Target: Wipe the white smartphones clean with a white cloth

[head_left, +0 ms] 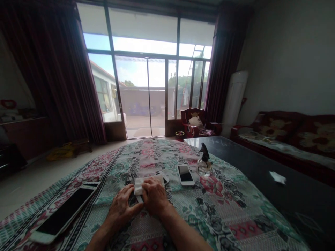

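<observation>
My right hand [155,197] is closed on a folded white tissue [138,187], pressing it down over a pale flat thing whose edge [139,199] shows between my hands. My left hand [121,204] curls at the left side of that thing, thumb pointing inward; what its fingers grip is mostly hidden. Just beyond my right hand, a white phone [165,178] lies partly covered. To the right lies another white phone [186,175], dark screen up. Behind it stands a clear spray bottle [203,168] with a black trigger head.
A large white device with a black screen [67,209] lies at the left on the patterned tablecloth [209,216], another thin device [92,183] at its far end. A crumpled tissue [277,177] rests on the black table [251,164]. Beyond are a wooden armchair [195,122] and sofa [285,136].
</observation>
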The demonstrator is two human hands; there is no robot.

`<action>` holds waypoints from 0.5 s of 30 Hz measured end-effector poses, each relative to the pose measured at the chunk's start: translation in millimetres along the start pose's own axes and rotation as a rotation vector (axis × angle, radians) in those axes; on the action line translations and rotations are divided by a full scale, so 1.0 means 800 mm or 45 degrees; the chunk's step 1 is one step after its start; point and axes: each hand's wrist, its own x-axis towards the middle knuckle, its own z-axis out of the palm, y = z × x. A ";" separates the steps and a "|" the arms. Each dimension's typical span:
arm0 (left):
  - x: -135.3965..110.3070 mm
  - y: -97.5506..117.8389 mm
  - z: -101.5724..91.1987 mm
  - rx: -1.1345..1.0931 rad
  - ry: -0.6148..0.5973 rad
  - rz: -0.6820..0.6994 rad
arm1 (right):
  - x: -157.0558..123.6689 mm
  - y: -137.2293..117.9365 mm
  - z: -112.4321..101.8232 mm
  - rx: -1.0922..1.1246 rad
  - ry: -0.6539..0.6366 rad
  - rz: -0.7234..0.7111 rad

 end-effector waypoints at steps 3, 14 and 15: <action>0.001 0.000 -0.001 0.006 -0.007 0.009 | 0.000 0.002 0.002 0.029 0.019 0.014; 0.001 0.003 -0.004 0.055 -0.045 -0.023 | 0.011 0.052 -0.004 -0.055 0.228 0.392; 0.002 0.003 -0.004 0.058 -0.047 -0.022 | 0.011 0.055 -0.005 -0.061 0.238 0.418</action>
